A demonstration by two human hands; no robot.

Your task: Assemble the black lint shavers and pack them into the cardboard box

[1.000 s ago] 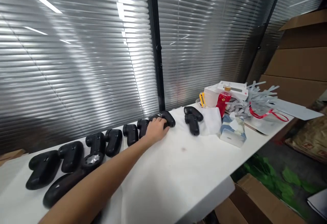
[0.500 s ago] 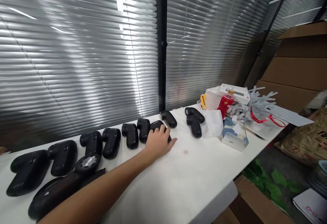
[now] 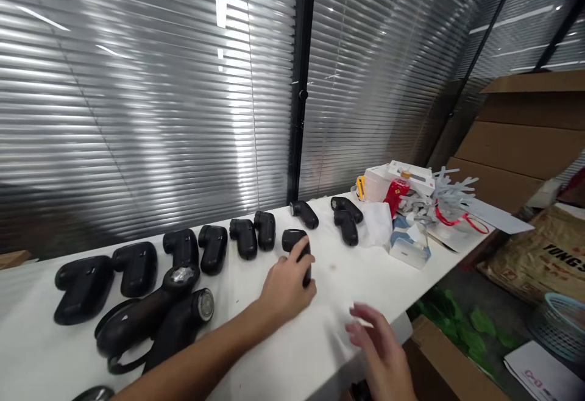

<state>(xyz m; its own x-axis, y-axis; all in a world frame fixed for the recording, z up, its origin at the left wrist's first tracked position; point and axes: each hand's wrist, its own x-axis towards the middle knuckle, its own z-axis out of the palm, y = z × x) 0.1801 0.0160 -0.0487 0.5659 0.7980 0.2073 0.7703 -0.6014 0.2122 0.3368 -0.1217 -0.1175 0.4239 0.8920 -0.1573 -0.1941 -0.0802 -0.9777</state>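
Observation:
My left hand [image 3: 289, 282] is wrapped round the handle of a black fabric shaver [image 3: 295, 239], just in front of the row on the table. Its rounded head points left, and my fingers hide much of the handle. Over the table's front edge is my right hand [image 3: 381, 346], with nothing in it and its fingers apart. Other black fabric shavers lie in a row to the left, among them one [image 3: 244, 237] and its neighbour [image 3: 265, 230]. Nearer me, a shaver with a round metal mesh head [image 3: 205, 305] lies partly behind my left forearm.
The white table [image 3: 256, 352] stands against window blinds. To the right are a tissue box [image 3: 410, 245], a red bottle [image 3: 396, 194], white boxes [image 3: 411, 174] and paper strips. Cardboard boxes [image 3: 450, 358], a basket [image 3: 560, 322] and a sack [image 3: 539, 255] stand beyond the table's edge.
My left hand has closed round the fabric shaver and drawn it away from the row, towards me. My right hand has come into view at the lower right.

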